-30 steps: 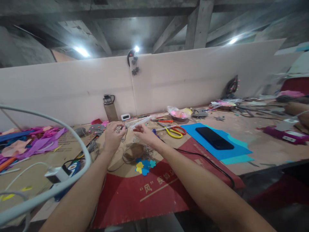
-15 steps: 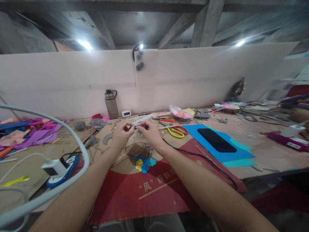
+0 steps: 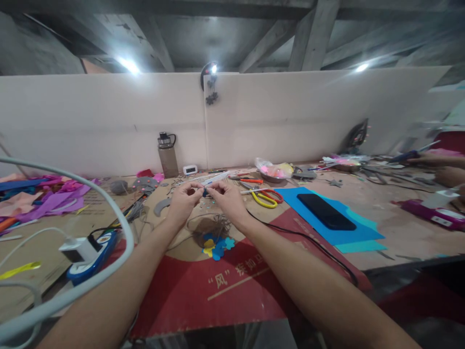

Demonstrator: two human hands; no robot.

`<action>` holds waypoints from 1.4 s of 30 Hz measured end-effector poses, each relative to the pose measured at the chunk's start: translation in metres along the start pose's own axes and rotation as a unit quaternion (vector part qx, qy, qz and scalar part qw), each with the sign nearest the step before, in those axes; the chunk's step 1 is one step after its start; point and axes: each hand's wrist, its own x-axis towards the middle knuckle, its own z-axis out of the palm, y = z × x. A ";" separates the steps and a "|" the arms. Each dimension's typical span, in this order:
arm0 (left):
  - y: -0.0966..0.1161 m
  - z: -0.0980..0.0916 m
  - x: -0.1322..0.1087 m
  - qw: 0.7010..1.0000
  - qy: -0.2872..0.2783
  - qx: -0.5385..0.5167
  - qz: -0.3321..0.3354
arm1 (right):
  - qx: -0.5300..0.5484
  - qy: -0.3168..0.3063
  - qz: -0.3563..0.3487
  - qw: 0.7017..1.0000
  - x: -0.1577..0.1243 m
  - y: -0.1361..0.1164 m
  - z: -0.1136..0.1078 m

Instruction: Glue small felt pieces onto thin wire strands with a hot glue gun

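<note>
My left hand [image 3: 185, 199] and my right hand [image 3: 225, 198] meet fingertip to fingertip over the cardboard. Between their pinched fingers is a small dark blue piece [image 3: 205, 192], too small to make out exactly. Just below lies a tangle of thin grey cord [image 3: 218, 224] in the shadow of my hands. Several blue and yellow flower-shaped cutouts [image 3: 218, 247] rest nearer to me, on the edge of the red printed area. Scissors [image 3: 267, 198] with red and yellow handles lie to the right of my right hand.
A black phone [image 3: 326, 211] lies on blue sheets [image 3: 339, 237] at right. A bottle [image 3: 167, 157] stands by the partition. At left are coloured fabric scraps [image 3: 54, 196], a blue power strip [image 3: 92, 261] and a looping white cable [image 3: 123, 218]. A co-worker's hand [image 3: 448, 175] is far right.
My hands stay close together, with the small blue piece showing more clearly between the fingertips. At far right, the co-worker's hands have come further into view with a dark tool.
</note>
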 end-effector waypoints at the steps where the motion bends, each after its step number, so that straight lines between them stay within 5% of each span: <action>1: 0.000 0.000 0.000 1.000 -0.001 -0.008 -0.007 | 0.000 -0.005 0.006 1.000 0.000 0.000 0.000; 5: -0.001 -0.001 0.000 0.999 -0.019 -0.031 -0.036 | -0.001 -0.018 0.026 0.999 0.001 -0.001 -0.002; 10: 0.007 -0.001 0.002 0.984 -0.106 -0.105 -0.094 | 0.022 -0.013 0.056 0.998 0.007 0.004 -0.005; 15: 0.016 -0.001 0.000 0.971 -0.115 -0.164 -0.132 | 0.024 -0.010 0.050 0.998 0.011 0.010 -0.006; 24: 0.020 -0.007 0.000 0.993 -0.077 0.032 -0.079 | -0.088 -0.021 -0.017 0.996 0.004 0.005 -0.006; 31: 0.025 -0.001 -0.006 0.996 -0.065 0.053 -0.026 | -0.164 -0.013 -0.059 0.985 -0.001 -0.002 -0.007; 38: 0.017 -0.003 -0.002 0.994 -0.086 0.055 -0.034 | -0.172 -0.017 -0.082 0.982 -0.002 -0.001 -0.006; 42: 0.020 -0.002 -0.003 0.995 -0.052 0.076 -0.036 | -0.178 -0.038 -0.095 0.979 -0.003 0.000 -0.005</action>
